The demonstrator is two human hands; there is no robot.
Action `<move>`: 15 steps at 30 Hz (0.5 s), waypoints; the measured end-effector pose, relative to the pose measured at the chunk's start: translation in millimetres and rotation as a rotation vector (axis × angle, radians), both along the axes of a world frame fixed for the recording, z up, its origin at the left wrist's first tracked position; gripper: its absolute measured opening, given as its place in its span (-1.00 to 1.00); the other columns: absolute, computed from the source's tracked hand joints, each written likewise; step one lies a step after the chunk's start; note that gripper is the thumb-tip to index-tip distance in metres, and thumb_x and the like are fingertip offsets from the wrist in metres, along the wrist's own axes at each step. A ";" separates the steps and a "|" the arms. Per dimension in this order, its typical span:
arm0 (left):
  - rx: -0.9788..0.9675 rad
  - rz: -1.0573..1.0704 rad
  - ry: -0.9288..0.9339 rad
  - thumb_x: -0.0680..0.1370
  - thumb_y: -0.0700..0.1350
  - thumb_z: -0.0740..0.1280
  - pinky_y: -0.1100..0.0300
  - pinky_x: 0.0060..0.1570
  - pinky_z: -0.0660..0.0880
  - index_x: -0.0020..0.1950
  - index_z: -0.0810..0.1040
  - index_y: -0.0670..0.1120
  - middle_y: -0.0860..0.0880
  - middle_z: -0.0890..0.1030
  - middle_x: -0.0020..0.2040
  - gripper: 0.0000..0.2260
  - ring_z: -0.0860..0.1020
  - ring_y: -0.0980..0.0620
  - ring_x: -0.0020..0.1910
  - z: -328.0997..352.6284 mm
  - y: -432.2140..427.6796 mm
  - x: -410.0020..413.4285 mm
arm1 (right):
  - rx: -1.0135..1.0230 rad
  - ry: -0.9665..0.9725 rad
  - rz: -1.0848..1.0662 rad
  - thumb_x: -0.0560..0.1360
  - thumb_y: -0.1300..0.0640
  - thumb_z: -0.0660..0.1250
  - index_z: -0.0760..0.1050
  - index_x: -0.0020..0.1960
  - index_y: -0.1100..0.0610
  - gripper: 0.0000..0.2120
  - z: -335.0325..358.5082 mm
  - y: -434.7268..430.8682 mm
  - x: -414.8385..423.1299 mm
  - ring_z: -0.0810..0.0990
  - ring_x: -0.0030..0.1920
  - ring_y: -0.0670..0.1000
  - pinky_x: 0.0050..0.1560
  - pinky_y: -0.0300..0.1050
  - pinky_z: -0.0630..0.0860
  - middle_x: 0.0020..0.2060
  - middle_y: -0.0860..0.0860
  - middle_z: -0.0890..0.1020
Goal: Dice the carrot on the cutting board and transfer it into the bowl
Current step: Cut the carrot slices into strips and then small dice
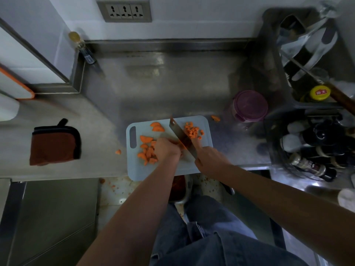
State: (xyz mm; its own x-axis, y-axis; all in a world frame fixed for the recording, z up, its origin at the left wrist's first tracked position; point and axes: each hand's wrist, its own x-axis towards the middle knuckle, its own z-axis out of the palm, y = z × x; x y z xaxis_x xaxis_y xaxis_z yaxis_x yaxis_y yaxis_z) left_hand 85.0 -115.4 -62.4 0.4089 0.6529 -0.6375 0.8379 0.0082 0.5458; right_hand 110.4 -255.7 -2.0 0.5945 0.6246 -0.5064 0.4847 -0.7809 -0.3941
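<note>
Head view: two hands, one cleaver (182, 139), one cutting board (203, 148).

The desk (153, 89) looks like dull grey metal with a soft shine. The cutting board (194, 166) is smooth pale plastic. The knife (182, 139) blade is shiny metal. The brown pot holder (54, 145) is soft cloth.
</note>
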 end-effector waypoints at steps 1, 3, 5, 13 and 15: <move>0.003 -0.007 0.006 0.34 -0.10 0.55 0.05 -0.20 0.64 -0.35 0.63 -0.10 -0.06 0.65 -0.36 -0.84 0.65 -0.04 -0.30 2.1 -0.8 0.0 | -0.004 0.010 0.006 0.54 0.20 0.17 0.03 0.41 0.06 -0.49 -0.8 0.1 0.2 0.47 -0.27 0.03 -0.18 0.05 0.53 -0.30 -0.02 0.39; 0.016 -0.005 0.015 0.35 -0.11 0.54 0.10 -0.22 0.62 -0.34 0.61 -0.09 -0.04 0.64 -0.34 -0.85 0.65 -0.02 -0.27 6.1 -1.2 0.9 | -0.014 0.024 0.012 0.54 0.20 0.17 0.05 0.39 0.05 -0.51 -2.1 1.6 1.0 0.51 -0.22 0.07 -0.13 0.10 0.56 -0.24 0.02 0.44; 0.022 -0.004 0.017 0.35 -0.15 0.53 0.15 -0.25 0.57 -0.37 0.56 -0.07 -0.03 0.63 -0.32 -0.82 0.63 -0.02 -0.23 9.8 -1.0 2.1 | -0.027 0.027 0.017 0.54 0.20 0.17 0.04 0.40 0.05 -0.49 -3.8 3.6 2.1 0.51 -0.21 0.10 -0.12 0.12 0.56 -0.22 0.05 0.45; 0.046 -0.029 0.035 0.39 -0.16 0.51 0.15 -0.24 0.53 -0.17 0.65 -0.14 -0.09 0.67 -0.17 -0.90 0.64 -0.07 -0.12 11.3 -0.4 2.2 | -0.034 -0.013 0.027 0.55 0.19 0.17 0.00 0.45 0.08 -0.46 -12.4 3.8 -4.9 0.58 -0.13 0.16 -0.08 0.14 0.56 -0.18 0.08 0.49; 0.060 -0.042 0.041 0.40 -0.16 0.50 0.17 -0.26 0.49 -0.13 0.66 -0.16 -0.11 0.68 -0.14 -0.89 0.64 -0.07 -0.10 12.5 0.4 2.6 | -0.028 -0.024 0.033 0.55 0.22 0.17 -0.02 0.43 0.07 -0.46 -12.6 6.0 -4.6 0.58 -0.15 0.16 -0.11 0.09 0.54 -0.21 0.06 0.48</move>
